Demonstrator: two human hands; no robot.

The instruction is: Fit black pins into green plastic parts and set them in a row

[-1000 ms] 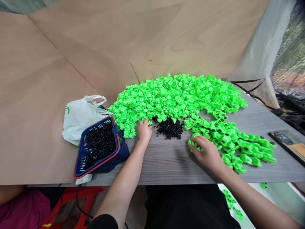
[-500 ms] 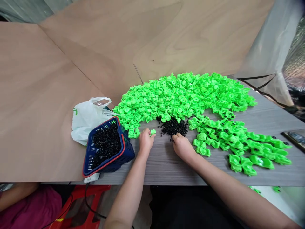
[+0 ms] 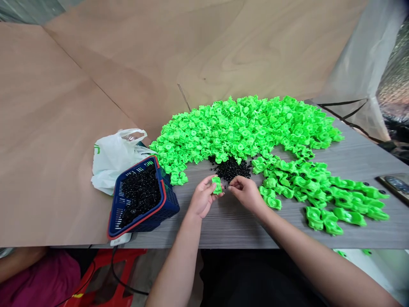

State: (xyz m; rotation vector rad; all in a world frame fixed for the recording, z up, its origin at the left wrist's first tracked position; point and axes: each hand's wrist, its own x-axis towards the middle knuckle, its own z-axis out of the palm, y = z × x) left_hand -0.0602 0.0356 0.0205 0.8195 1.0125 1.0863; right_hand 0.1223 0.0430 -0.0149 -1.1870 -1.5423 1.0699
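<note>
My left hand (image 3: 203, 197) holds a small green plastic part (image 3: 217, 185), its hollow side turned up, between thumb and fingers. Close to its right, my right hand (image 3: 245, 192) is closed in a pinch on a small black plastic piece (image 3: 226, 186), which points toward the green part with a little space between. Just behind both hands lies a loose pile of small black pieces (image 3: 230, 169). A large heap of green plastic parts (image 3: 223, 132) spreads behind that pile.
More green parts (image 3: 297, 183), some with black bits, lie at the right. At the left a blue basket (image 3: 172, 204) with a red rim holds black pieces, beside a white plastic bag (image 3: 110, 164). Another person's magenta clothing (image 3: 41, 277) and a red stool (image 3: 119, 294) show below.
My left hand has moved right and turned up, showing the green part. My right hand has come away from the black pile with a black piece, and the hands are closer together.
</note>
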